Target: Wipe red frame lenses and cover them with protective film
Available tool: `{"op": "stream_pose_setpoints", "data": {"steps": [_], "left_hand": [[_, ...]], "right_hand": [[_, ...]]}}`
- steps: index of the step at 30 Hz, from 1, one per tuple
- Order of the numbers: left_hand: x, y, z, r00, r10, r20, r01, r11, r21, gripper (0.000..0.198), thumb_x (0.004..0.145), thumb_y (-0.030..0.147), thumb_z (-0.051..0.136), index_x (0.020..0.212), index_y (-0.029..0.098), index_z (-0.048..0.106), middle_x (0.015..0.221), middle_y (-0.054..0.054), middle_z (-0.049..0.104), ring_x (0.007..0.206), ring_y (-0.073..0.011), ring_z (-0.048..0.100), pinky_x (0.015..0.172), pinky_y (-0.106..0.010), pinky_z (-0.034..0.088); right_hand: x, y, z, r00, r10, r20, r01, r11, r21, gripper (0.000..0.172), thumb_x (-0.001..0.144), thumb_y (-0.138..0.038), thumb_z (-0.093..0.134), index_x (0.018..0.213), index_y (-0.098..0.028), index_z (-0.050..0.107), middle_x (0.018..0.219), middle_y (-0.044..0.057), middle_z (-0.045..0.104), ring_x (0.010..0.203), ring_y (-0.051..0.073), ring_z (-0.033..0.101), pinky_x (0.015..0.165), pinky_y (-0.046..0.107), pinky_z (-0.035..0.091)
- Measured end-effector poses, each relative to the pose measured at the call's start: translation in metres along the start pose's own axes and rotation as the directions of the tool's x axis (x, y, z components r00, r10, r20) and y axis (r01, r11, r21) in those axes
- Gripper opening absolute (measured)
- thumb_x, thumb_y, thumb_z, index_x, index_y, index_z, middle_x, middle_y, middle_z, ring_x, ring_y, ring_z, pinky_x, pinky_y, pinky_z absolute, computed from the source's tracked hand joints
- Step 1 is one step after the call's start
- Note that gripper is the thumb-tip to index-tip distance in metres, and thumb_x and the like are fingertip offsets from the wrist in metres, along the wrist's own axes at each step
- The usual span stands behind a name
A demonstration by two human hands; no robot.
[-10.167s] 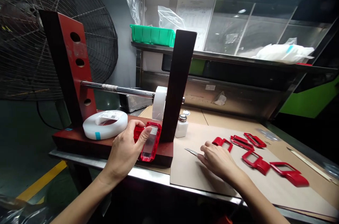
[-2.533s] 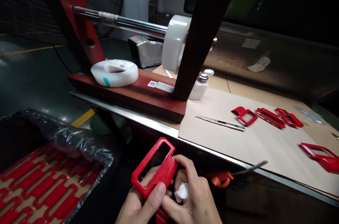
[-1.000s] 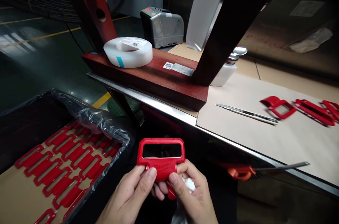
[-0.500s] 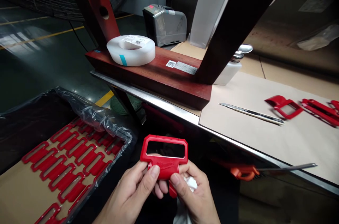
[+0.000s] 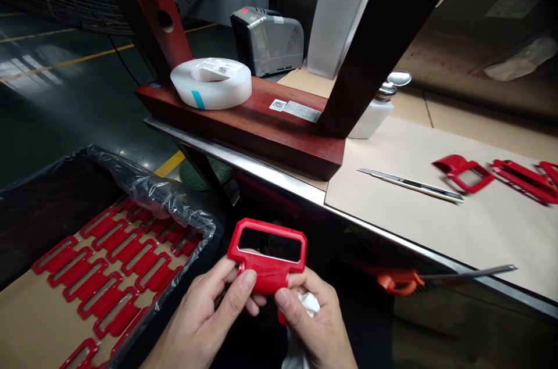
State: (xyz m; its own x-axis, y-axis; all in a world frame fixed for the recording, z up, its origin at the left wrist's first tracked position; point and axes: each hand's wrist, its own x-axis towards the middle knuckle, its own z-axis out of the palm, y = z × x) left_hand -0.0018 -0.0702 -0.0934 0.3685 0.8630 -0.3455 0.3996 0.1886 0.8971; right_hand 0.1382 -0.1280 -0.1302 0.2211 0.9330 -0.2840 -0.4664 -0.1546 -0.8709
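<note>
A red plastic part (image 5: 271,278) with a rectangular window frame at its top is held between both my hands, in front of the bench edge. My left hand (image 5: 218,299) grips its lower left side, with the thumb on the front face. My right hand (image 5: 311,314) closes on its lower right side, thumb also at the front. Tucked in the right hand's fingers is a white cloth (image 5: 310,303) that hangs down below. Raised lettering shows on the part's front, too small to read surely. Some of the fingers are hidden behind the part.
At lower left stands a plastic-lined box (image 5: 174,206) with rows of similar red parts (image 5: 104,293). On the bench lie a utility knife (image 5: 410,185) and more red parts (image 5: 468,174). A tape roll (image 5: 211,84) rests on the wooden stand (image 5: 261,125); a white pump bottle (image 5: 375,116) is behind.
The red part has tilted slightly, its right side lower, and both hands have moved a little left with it. The whole view has shifted slightly.
</note>
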Motion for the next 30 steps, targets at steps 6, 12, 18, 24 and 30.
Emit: {"op": "stream_pose_setpoints", "data": {"steps": [6,12,18,24,30], "left_hand": [[0.001,0.002,0.000,0.999,0.000,-0.043,-0.003,0.996,-0.088,0.030,0.085,0.048,0.052,0.090,0.025,0.070,0.072,0.003,0.072,0.069,-0.0144,0.065,0.066,-0.017,0.051],[-0.001,0.004,0.004,0.990,-0.091,-0.107,0.070,0.980,-0.188,0.035,0.078,0.053,0.060,0.092,0.023,0.069,0.075,0.002,0.074,0.066,-0.0147,0.067,0.064,-0.017,0.053],[0.004,0.001,-0.002,0.991,-0.083,-0.105,0.066,0.985,-0.157,0.039,0.076,0.056,0.062,0.092,0.021,0.069,0.073,0.000,0.075,0.064,-0.0157,0.067,0.061,-0.018,0.055],[0.006,-0.003,-0.008,0.995,-0.047,-0.087,0.040,0.996,-0.084,0.035,0.078,0.056,0.060,0.086,0.021,0.065,0.064,0.001,0.072,0.061,-0.0162,0.068,0.060,-0.019,0.055],[0.006,-0.004,-0.007,0.990,-0.064,-0.123,0.052,0.994,-0.098,0.038,0.076,0.056,0.062,0.090,0.021,0.065,0.062,0.002,0.072,0.058,-0.0148,0.068,0.058,-0.017,0.054]], "right_hand": [[-0.001,-0.001,0.000,1.000,0.004,-0.023,-0.006,0.998,-0.069,0.031,0.068,-0.046,0.075,0.068,-0.017,0.066,0.052,-0.003,0.049,0.049,0.008,0.032,0.049,0.022,0.028],[-0.001,0.001,0.000,0.999,-0.031,-0.013,0.029,0.990,-0.137,0.031,0.070,-0.048,0.073,0.072,-0.017,0.069,0.056,-0.002,0.050,0.053,0.009,0.036,0.048,0.022,0.027],[-0.001,0.002,-0.002,0.999,-0.040,-0.005,0.039,0.986,-0.163,0.031,0.071,-0.049,0.072,0.072,-0.017,0.070,0.058,-0.001,0.050,0.055,0.010,0.038,0.049,0.023,0.028],[-0.001,0.001,-0.001,0.999,-0.039,0.000,0.038,0.986,-0.161,0.029,0.071,-0.047,0.072,0.074,-0.019,0.071,0.057,-0.001,0.049,0.054,0.011,0.038,0.048,0.024,0.027],[0.000,0.001,-0.001,0.999,-0.042,0.021,0.045,0.985,-0.169,0.027,0.072,-0.046,0.071,0.076,-0.019,0.072,0.050,-0.003,0.043,0.052,0.010,0.036,0.047,0.023,0.026]]}}
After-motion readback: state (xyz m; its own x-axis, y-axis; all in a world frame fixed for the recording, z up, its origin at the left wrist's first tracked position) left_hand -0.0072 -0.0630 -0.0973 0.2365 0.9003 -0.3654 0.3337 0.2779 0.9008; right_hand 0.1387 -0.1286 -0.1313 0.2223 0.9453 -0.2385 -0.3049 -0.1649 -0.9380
